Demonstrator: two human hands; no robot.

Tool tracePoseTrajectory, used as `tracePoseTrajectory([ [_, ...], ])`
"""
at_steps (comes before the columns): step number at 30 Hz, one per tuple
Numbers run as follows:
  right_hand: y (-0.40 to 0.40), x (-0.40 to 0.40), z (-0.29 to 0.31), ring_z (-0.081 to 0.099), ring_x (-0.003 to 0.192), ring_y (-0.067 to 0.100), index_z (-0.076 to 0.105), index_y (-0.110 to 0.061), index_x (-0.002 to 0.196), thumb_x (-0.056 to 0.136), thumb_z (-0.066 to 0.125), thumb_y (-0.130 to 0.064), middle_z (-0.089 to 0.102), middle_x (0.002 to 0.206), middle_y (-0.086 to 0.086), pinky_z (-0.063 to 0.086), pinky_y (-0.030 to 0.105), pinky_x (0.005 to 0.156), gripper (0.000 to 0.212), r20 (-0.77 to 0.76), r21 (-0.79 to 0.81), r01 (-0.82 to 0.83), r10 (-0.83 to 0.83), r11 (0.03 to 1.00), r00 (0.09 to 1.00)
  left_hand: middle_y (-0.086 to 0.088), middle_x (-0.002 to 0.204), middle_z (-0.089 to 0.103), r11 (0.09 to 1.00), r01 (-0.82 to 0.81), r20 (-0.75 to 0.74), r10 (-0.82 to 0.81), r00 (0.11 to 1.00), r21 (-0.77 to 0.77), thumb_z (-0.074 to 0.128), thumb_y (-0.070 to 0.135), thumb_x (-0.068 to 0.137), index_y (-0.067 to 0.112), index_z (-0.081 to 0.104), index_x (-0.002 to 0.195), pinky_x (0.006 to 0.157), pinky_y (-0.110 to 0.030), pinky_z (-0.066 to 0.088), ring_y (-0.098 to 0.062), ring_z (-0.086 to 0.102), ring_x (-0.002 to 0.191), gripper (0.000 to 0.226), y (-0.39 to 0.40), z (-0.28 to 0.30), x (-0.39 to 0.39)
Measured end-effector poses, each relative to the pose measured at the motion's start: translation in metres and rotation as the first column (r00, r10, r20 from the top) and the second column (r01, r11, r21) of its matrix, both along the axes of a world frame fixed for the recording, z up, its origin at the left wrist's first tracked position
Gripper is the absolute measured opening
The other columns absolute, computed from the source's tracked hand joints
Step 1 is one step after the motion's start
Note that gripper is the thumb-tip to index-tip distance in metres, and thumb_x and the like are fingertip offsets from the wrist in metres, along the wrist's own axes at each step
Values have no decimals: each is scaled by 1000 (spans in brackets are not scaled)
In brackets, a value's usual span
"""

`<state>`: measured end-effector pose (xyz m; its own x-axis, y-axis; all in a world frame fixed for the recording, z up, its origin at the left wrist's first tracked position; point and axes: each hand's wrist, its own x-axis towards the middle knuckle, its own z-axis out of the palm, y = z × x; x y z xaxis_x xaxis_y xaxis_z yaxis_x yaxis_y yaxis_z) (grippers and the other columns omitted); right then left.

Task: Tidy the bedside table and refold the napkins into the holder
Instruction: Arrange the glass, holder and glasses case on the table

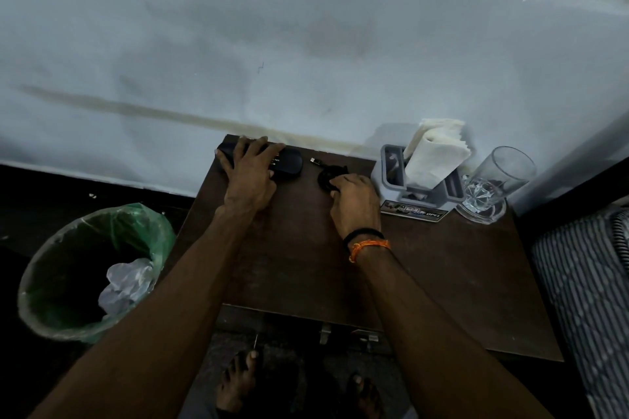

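Note:
The dark wooden bedside table (425,269) stands against the wall. At its far left corner my left hand (250,177) lies spread over a black oblong case (289,165). My right hand (355,201) is closed on a coiled black cable (328,175), whose plug end (315,160) lies on the table just beyond. At the back right stands a grey napkin holder (417,194) with white napkins (435,155) sticking up out of it, loosely rolled and folded.
A clear drinking glass (493,184) stands right of the holder near the table's right edge. A bin with a green liner (95,269) and crumpled paper sits on the floor at left. A striped bed cover (589,299) borders the right. My bare feet show below the front edge.

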<state>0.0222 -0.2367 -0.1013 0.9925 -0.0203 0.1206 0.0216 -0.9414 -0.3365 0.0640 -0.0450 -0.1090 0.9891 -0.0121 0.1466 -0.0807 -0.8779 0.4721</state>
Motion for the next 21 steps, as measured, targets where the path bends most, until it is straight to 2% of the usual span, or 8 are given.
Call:
tracePoseTrajectory([
  [10, -1, -5, 7, 43, 134, 24, 60, -10, 131, 93, 62, -11, 60, 134, 7, 34, 35, 113, 38, 30, 24, -12, 11, 1000, 999, -4, 160, 26, 1000, 5, 27, -5, 1000, 13, 62, 0, 77, 34, 41, 146, 115, -68, -8, -32, 4, 151, 80, -2, 6, -7],
  [18, -5, -38, 25, 45, 127, 22, 64, -12, 122, 91, 62, -15, 62, 127, 5, 39, 32, 106, 32, 105, 59, -25, 18, 998, 994, -9, 159, 25, 999, 51, 14, -51, 999, 19, 70, 16, 76, 31, 35, 149, 119, -63, -3, -35, 4, 151, 82, -15, 15, -26],
  [21, -15, -58, 26, 48, 122, 24, 66, -12, 118, 92, 60, -18, 63, 123, 6, 40, 33, 103, 28, 63, 55, -8, 5, 998, 998, -10, 159, 27, 998, 61, -10, -61, 998, 13, 71, 23, 78, 31, 36, 149, 120, -60, 1, -35, 6, 151, 79, -22, 18, -42],
])
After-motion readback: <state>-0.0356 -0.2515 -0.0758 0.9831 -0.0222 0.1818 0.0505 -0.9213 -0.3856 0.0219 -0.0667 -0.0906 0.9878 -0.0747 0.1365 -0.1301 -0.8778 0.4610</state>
